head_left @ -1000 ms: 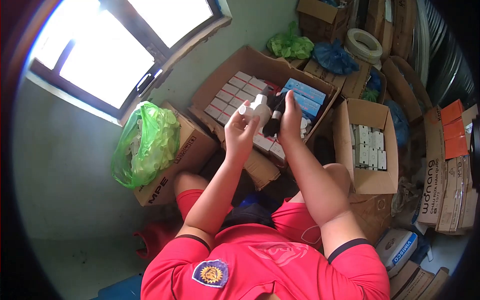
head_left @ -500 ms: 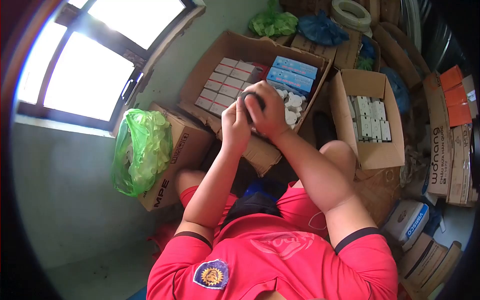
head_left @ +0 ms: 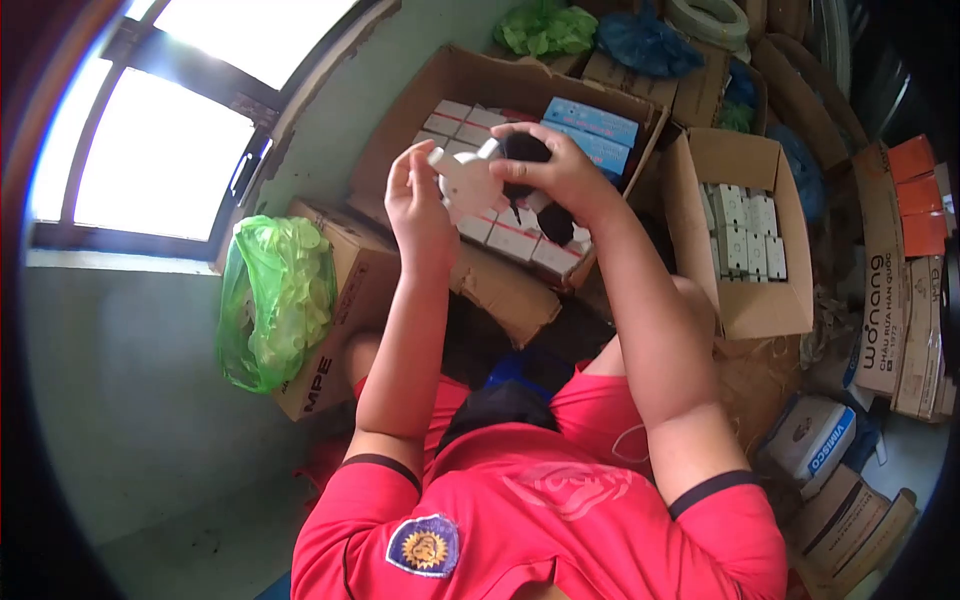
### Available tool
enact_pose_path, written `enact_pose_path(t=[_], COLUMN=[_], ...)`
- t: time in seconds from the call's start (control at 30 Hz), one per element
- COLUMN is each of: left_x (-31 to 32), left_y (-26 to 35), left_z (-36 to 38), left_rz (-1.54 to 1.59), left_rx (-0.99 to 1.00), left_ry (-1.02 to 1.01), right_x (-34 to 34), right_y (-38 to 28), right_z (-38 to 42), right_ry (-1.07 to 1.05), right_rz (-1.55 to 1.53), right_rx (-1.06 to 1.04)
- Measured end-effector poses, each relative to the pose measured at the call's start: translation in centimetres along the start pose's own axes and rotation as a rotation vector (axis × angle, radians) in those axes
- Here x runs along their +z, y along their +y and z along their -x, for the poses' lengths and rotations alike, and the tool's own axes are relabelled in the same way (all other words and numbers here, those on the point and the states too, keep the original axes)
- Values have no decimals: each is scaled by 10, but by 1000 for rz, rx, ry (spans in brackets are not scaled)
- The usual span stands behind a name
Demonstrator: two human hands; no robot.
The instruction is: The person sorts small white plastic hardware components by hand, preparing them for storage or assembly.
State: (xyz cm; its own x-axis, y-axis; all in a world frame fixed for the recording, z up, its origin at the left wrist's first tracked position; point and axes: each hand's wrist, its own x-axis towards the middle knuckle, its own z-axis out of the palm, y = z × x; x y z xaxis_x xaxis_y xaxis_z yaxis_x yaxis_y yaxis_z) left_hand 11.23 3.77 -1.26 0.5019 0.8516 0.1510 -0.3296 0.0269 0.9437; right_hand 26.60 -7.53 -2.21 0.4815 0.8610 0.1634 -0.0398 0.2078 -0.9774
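Note:
Above the large open carton (head_left: 520, 305), my left hand (head_left: 422, 215) pinches a white round conduit junction box (head_left: 468, 186) with short stub outlets, its face turned toward me. My right hand (head_left: 565, 178) grips a black cloth (head_left: 525, 155) against the right side of the junction box. A loose part of the cloth hangs below my fingers. Under my hands, white small boxes with red stripes (head_left: 513, 240) stand in rows inside the carton. Blue printed boxes (head_left: 592, 122) lie behind my right hand, in the carton's far right corner.
A smaller carton (head_left: 765, 308) on the right holds white switch-like boxes (head_left: 745, 240). At left, a green plastic bag (head_left: 278, 300) of pale pieces leans on a closed carton (head_left: 345, 300). Bags and a white coil (head_left: 708, 22) are at the back; flattened cartons (head_left: 880, 290) stand far right.
My hands have moved apart from being clasped around the black cloth. The white junction box now shows between them, and the cloth hangs from my right hand.

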Motion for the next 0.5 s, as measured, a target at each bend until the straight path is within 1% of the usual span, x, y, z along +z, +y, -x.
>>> enact_pose_path(t=[0.03,0.13,0.23,0.27,0.33,0.37,0.47,0.5], left_x=[6,10,17,14,14,16,24,24], left_y=[-2,-7,-7,-1,29,35,45,46], left_z=[0,-2,-4,-5,-9,-10,-20,-24], left_rz=[-41,27,-405,-675,-1202,-1292,-1438,-1433], left_rx=[42,-54,317,530,945,784,884,868], left_ry=[-7,-35,27,-121,-431,-578,-683,-740], right_x=[-3,-9,-10,-10,-10,-11,-13,-7], right_y=[-3,-10,-10,-10,-8,-7,-11,-22], right_z=[-4,-1,-3,-3,-2,-2,0,2], right_ry=[-4,-13,78,120,195,233,286,374], right_rz=[-20,-97,-77,-68,-151,-190,-109,-116], right_rx=[45,215,207,216,273,303,317,338])
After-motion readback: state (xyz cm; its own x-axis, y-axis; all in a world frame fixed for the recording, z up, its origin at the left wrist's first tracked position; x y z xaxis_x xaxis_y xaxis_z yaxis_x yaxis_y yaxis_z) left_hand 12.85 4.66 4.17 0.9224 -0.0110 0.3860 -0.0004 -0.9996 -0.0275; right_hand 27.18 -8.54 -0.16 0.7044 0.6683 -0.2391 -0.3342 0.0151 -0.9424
